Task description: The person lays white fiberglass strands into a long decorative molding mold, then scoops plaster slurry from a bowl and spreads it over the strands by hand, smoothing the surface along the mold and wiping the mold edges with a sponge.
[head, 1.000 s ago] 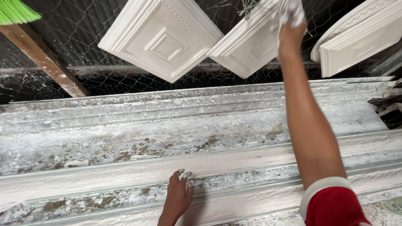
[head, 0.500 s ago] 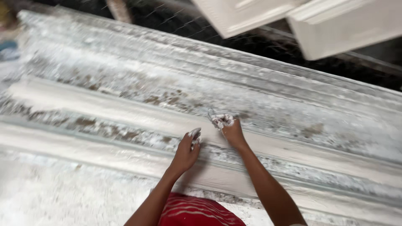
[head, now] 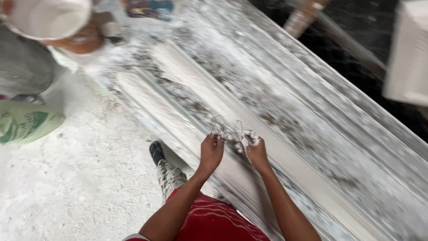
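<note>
My left hand [head: 211, 151] and my right hand [head: 252, 147] are close together over a long, plaster-stained moulding bench [head: 312, 147]. Each hand pinches a thin loop of wire: the left holds one wire loop [head: 218, 122], the right another wire loop [head: 239, 126]. White plaster coats my right fingers. A red striped garment [head: 214, 221] and my spattered leg with a dark shoe [head: 157, 151] show below.
A white bucket [head: 49, 18] and a person's orange-brown garment [head: 87, 38] are at top left. A green sack [head: 24, 122] lies on the dusty floor at left. At the right edge hangs a white cast panel [head: 408, 53], with a wooden post [head: 303, 18] behind the bench.
My right hand has come down from the hanging white panel to the bench beside my left hand. The view has swung left and down. Both hands now pinch wire loops.
</note>
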